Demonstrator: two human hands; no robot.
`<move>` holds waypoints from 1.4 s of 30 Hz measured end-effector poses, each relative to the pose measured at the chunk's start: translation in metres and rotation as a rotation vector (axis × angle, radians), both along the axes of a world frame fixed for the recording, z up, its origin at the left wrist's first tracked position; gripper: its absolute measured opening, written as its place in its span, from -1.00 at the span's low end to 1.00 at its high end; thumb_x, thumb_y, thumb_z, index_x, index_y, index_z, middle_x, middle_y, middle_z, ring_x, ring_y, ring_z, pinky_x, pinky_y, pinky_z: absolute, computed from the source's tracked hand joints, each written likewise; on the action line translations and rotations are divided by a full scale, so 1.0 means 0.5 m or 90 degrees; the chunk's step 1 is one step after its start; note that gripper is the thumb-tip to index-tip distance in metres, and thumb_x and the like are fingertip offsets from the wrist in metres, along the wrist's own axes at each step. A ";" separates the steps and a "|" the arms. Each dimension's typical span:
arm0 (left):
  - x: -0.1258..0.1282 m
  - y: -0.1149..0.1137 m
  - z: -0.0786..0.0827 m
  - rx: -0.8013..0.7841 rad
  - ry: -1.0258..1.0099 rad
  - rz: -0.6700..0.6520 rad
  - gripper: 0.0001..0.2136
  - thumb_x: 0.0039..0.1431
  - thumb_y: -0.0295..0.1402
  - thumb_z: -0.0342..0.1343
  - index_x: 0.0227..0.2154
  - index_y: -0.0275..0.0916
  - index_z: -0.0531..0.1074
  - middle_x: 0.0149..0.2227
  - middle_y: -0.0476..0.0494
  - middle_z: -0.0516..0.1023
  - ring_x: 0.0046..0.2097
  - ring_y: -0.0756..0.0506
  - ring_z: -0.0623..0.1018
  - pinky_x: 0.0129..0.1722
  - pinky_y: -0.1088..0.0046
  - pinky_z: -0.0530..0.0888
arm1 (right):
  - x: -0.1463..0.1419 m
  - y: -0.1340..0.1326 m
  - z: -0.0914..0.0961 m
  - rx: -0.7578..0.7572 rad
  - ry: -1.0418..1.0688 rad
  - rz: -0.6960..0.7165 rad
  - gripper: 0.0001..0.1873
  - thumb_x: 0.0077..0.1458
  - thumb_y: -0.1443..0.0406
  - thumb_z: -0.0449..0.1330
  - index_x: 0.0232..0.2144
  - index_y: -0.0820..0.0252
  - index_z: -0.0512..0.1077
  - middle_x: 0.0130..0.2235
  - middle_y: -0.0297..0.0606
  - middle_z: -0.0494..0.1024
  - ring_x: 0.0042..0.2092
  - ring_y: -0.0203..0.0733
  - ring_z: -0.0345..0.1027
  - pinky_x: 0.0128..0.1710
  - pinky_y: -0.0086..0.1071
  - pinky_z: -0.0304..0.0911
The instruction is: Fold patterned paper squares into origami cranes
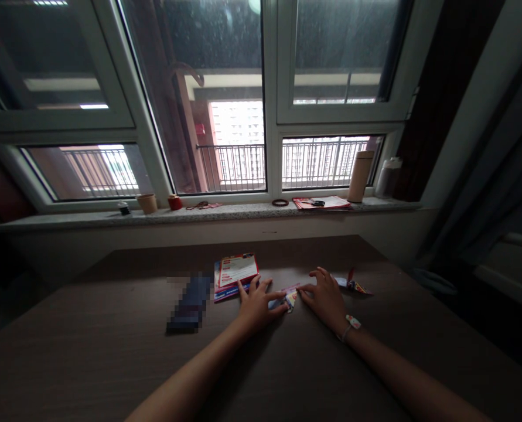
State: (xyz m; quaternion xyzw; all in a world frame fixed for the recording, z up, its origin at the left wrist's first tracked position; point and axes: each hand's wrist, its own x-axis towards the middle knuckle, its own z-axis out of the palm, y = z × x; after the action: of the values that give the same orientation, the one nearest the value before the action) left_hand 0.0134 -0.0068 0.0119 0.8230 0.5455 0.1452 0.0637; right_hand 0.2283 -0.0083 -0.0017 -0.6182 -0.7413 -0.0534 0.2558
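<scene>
A small piece of folded printed paper (290,299), with a pointed corner, lies on the dark wooden table. My left hand (259,303) is on its left side, thumb and index finger holding it against the tabletop while the other fingers spread toward the stacked leaflets. At the paper's right edge, my right hand (326,298) has thumb and index finger brought together on it; the remaining fingers are raised and bent. Part of the paper is hidden under the left fingers. Just beyond the right hand lies another folded paper piece (358,286) with a red upright tip.
Printed leaflets (238,271) lie left of the paper, beside a dark pixelated object (191,305). Along the windowsill (225,212) stand a paper cup (147,203), a red spool-like item (174,202), scissors (317,203) on papers, a tan flask (360,177) and a clear bottle (388,177).
</scene>
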 end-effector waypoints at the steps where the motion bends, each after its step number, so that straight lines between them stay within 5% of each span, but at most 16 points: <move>1: 0.000 0.000 0.000 -0.002 -0.001 0.000 -0.63 0.06 0.13 0.06 -0.07 0.29 0.45 0.22 0.01 0.26 0.30 -0.37 0.02 0.12 -0.35 -0.39 | 0.000 0.001 0.000 0.002 -0.004 -0.007 -0.75 0.14 0.16 0.10 -0.26 -0.08 0.58 0.01 -0.16 0.37 0.21 0.10 -0.03 0.18 0.01 -0.07; 15: -0.002 0.005 -0.007 0.005 -0.013 -0.011 -0.64 0.04 0.13 0.07 -0.09 0.29 0.46 0.23 0.02 0.25 0.30 -0.38 0.02 0.11 -0.38 -0.37 | -0.002 0.010 -0.007 -0.002 0.011 -0.061 -0.73 0.13 0.19 0.10 -0.16 -0.10 0.54 0.07 -0.14 0.31 0.21 0.12 -0.06 0.14 0.04 -0.05; 23: -0.004 0.005 -0.003 -0.008 -0.011 -0.013 -0.64 0.06 0.16 0.03 -0.07 0.35 0.43 0.24 0.03 0.23 0.30 -0.38 0.01 0.09 -0.40 -0.36 | 0.008 0.012 -0.009 0.022 0.034 0.016 -0.71 0.13 0.20 0.10 -0.11 0.04 0.48 0.13 -0.12 0.22 0.22 0.05 -0.02 0.17 -0.06 0.02; 31: -0.005 0.006 0.001 -0.031 -0.009 -0.022 -0.63 0.08 0.17 -0.01 -0.05 0.39 0.39 0.27 0.07 0.17 0.31 -0.40 -0.03 0.09 -0.41 -0.35 | 0.004 0.006 0.003 0.008 0.039 0.037 -0.77 0.14 0.18 0.09 -0.36 0.06 0.55 0.03 -0.18 0.33 0.17 0.01 0.05 0.18 -0.08 -0.02; 42: -0.004 0.005 0.004 -0.038 0.002 -0.013 -0.62 0.07 0.17 -0.01 -0.05 0.38 0.39 0.28 0.05 0.15 0.31 -0.41 -0.03 0.08 -0.41 -0.36 | 0.001 0.012 0.008 -0.046 0.045 0.018 -0.78 0.00 0.10 0.20 -0.40 0.06 0.54 -0.02 -0.18 0.37 0.15 0.03 0.06 0.17 -0.03 -0.09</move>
State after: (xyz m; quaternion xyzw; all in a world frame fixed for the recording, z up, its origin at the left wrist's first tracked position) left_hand 0.0117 -0.0045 0.0140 0.8264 0.5413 0.1271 0.0891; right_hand 0.2287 -0.0024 0.0021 -0.6178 -0.7419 -0.0010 0.2605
